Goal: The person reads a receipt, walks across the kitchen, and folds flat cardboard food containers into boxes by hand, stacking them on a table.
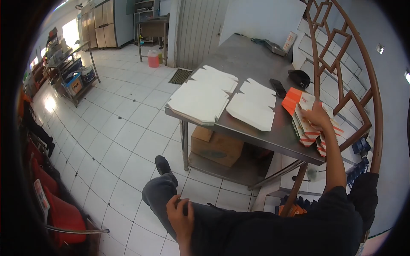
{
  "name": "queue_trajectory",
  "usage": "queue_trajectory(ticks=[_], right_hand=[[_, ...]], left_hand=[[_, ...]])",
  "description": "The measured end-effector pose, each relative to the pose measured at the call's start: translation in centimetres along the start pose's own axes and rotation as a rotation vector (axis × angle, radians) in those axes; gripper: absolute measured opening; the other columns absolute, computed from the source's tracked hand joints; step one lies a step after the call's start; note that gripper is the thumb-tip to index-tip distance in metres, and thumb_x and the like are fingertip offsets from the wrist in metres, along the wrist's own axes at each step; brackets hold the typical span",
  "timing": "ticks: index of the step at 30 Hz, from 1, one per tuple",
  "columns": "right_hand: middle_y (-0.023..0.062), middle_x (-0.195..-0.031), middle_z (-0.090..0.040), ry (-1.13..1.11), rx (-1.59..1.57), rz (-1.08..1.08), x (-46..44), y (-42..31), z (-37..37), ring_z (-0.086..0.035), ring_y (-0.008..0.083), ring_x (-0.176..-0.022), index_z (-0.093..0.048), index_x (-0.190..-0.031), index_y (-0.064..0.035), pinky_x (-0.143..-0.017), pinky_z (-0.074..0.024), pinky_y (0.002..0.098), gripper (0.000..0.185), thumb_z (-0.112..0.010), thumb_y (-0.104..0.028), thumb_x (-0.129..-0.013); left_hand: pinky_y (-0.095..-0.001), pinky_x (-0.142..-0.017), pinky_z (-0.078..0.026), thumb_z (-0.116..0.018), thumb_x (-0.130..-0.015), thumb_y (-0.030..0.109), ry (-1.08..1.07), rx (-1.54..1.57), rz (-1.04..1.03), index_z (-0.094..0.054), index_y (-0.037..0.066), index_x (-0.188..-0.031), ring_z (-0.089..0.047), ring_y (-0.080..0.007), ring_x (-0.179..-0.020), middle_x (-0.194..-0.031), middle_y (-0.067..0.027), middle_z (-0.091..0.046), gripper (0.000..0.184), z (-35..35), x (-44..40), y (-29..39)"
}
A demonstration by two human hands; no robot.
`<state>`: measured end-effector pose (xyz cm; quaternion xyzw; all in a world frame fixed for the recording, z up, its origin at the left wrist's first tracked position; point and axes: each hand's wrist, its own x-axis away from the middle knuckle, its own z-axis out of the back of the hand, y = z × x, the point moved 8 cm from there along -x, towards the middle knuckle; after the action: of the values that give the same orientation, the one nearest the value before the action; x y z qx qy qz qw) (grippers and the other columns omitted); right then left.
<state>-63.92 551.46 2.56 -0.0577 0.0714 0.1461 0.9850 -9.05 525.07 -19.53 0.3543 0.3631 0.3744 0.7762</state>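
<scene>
My right hand (318, 116) is over a pile of white and orange printed cardboard cartons (304, 133) at the right end of the steel table, its fingers closed on one of the upper cartons. The cartons look folded flat, with orange flaps (291, 100) sticking out. My left hand (180, 215) rests on my thigh, holding nothing, its fingers loosely bent and apart. Left of the cartons lie two stacks of white die-cut card sheets, a larger stack (203, 96) and a smaller stack (254, 104), both with notched edges.
The steel table (232, 51) carries a phone (278, 88), a black pouch (299, 78) and a metal tray (274, 48). Cardboard boxes (215, 145) sit on its lower shelf. A brown metal railing (376, 106) borders it on the right. Red chairs (64, 213) stand at lower left.
</scene>
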Motion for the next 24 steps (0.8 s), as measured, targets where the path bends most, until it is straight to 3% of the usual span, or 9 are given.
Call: queue_trajectory(ticks=[2,4,7,10,14,24], right_hand=[[0.0296,-0.129,-0.061,-0.205,0.076,-0.066,1.3,1.2,-2.4,-0.063,0.0389,-0.119,-0.044,-0.139,0.0099,-0.1,-0.0482,0.0409,0.097,-0.069,-0.06,-0.075],[0.0288,-0.121,-0.065,-0.289,0.109,-0.061,1.4,0.3,-2.6,-0.064,0.039,-0.115,-0.046,-0.134,0.0126,-0.098,-0.0487,0.0398,0.096,-0.069,-0.059,-0.074],[0.0324,-0.126,-0.062,-0.382,0.169,-0.028,2.4,-1.7,-2.1,-0.062,0.0389,-0.121,-0.043,-0.137,0.0146,-0.101,-0.0474,0.0397,0.102,-0.068,-0.063,-0.075],[0.0346,-0.127,-0.061,-0.373,0.261,0.007,2.3,-0.9,-6.4,-0.061,0.0384,-0.123,-0.041,-0.137,0.0165,-0.103,-0.0465,0.0382,0.108,-0.068,-0.067,-0.075],[0.0388,-0.139,-0.05,-0.356,-0.014,-0.085,5.2,-1.2,-6.8,-0.058,0.0409,-0.127,-0.035,-0.145,0.0118,-0.106,-0.0462,0.041,0.122,-0.074,-0.073,-0.066],[0.0379,-0.132,-0.05,-0.224,-0.017,-0.01,7.5,-1.7,-6.1,-0.059,0.0462,-0.121,-0.038,-0.143,0.0096,-0.101,-0.049,0.0434,0.118,-0.079,-0.068,-0.064]], left_hand=[[-0.0429,-0.097,-0.047,-0.071,-0.086,0.005,-0.051,-0.042,-0.044,-0.07,0.002,-0.099,-0.06,-0.0336,-0.114,-0.12,-0.0153,-0.061,0.013,0.1,0.2,1.0],[-0.0425,-0.095,-0.048,-0.07,-0.086,0.005,-0.012,0.014,-0.003,-0.07,0.002,-0.098,-0.06,-0.0332,-0.113,-0.119,-0.0151,-0.062,0.012,0.3,0.1,0.0],[-0.0419,-0.092,-0.049,-0.07,-0.086,0.004,0.029,0.036,0.005,-0.07,0.002,-0.098,-0.061,-0.033,-0.11,-0.118,-0.0148,-0.062,0.012,0.4,-0.1,-0.4],[-0.0417,-0.091,-0.05,-0.07,-0.086,0.004,0.04,-0.002,-0.009,-0.07,0.002,-0.097,-0.062,-0.033,-0.109,-0.117,-0.0145,-0.062,0.012,0.0,0.0,-0.3],[-0.0422,-0.092,-0.049,-0.071,-0.086,0.005,0.053,-0.077,-0.015,-0.07,0.002,-0.097,-0.062,-0.0326,-0.109,-0.117,-0.0137,-0.063,0.012,-0.2,0.1,0.0],[-0.0426,-0.094,-0.048,-0.072,-0.085,0.006,0.044,-0.1,-0.061,-0.069,0.003,-0.096,-0.062,-0.0326,-0.109,-0.117,-0.0132,-0.063,0.012,0.1,0.5,-0.2]])
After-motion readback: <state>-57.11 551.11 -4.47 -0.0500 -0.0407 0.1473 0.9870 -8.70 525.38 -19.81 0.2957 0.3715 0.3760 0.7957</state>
